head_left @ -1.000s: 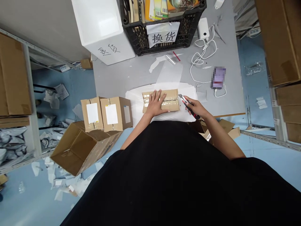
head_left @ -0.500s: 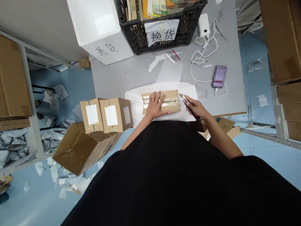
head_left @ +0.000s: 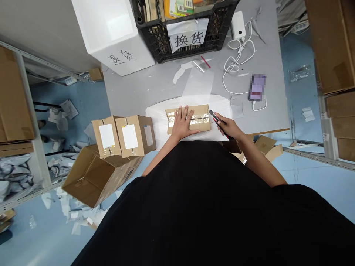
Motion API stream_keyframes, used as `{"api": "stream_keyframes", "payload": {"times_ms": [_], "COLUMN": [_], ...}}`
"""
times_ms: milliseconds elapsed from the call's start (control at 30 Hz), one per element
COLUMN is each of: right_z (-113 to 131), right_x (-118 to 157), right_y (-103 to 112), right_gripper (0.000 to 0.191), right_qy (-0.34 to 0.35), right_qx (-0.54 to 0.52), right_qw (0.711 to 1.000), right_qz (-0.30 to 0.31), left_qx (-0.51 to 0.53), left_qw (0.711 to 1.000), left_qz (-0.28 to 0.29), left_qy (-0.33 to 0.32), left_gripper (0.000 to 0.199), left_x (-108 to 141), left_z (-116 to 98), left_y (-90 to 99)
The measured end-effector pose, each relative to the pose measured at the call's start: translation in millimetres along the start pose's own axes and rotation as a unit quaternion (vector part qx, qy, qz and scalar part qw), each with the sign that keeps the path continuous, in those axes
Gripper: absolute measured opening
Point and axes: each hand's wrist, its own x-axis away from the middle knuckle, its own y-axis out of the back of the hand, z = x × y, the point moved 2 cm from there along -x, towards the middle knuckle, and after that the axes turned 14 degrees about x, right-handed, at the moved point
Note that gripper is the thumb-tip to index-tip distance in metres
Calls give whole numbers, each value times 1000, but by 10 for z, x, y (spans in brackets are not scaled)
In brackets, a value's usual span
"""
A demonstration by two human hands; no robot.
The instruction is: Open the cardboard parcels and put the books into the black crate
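Note:
A small taped cardboard parcel [head_left: 200, 119] lies on a white plastic sheet [head_left: 158, 127], with clear tape running across its top. My left hand [head_left: 182, 123] rests flat on the parcel, fingers spread, holding it down. My right hand [head_left: 229, 127] is shut around a black-and-red utility knife [head_left: 219, 122]. The knife's blade tip points left and sits at the parcel's right end, touching or very close to it; I cannot tell which. The parcel's middle is hidden under my left palm.
A grey table [head_left: 263, 118] holds a black crate of books, a white foam box, a power bank with white cable, and a pixelated object. Cardboard boxes stand at the table's left edge. Shelves with cartons flank both sides, and paper scraps litter the blue floor.
The whole view has shifted slightly up and left. The knife tip has come closer to the parcel's right end, and my left hand stays on the parcel.

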Motion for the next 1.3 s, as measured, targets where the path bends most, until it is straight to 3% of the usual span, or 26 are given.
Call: {"api": "stream_keyframes", "payload": {"times_ms": [367,800,933,1033,1133,1200,1300], "right_z": [-128,-298,-547,-882,-1121,-1162,-1121], "right_x": [135,431,467,384,169,-16,-267], "right_y": [-60,-206,-227,-304,-451,-562,-697], "right_gripper": [58,60,71,84,87,83,78], "right_qy": [-2,-15,-23,-71,-102,-99,-118], "right_qx": [90,38,-2,-10,82,163,257], "right_qw": [996,999,1000,992,977,965,943], "right_qz": [3,17,-14,-109,-168,-180,-173], "left_qx": [17,-11,-19,-14,9,34,98], "left_qw": [1000,1000,1000,1000,1000,998,980], "left_qz": [1,13,4,1,-14,-51,-149], "left_qy": [24,16,8,-3,-4,15,91], "left_gripper": [124,121,119,113,102,93,80], "left_x": [-40,-34,-27,-15,13,49,129], "left_z": [-23,-6,-4,-32,-53,-15,178], "left_y": [-35,-37,-35,5,118,238,444]}}
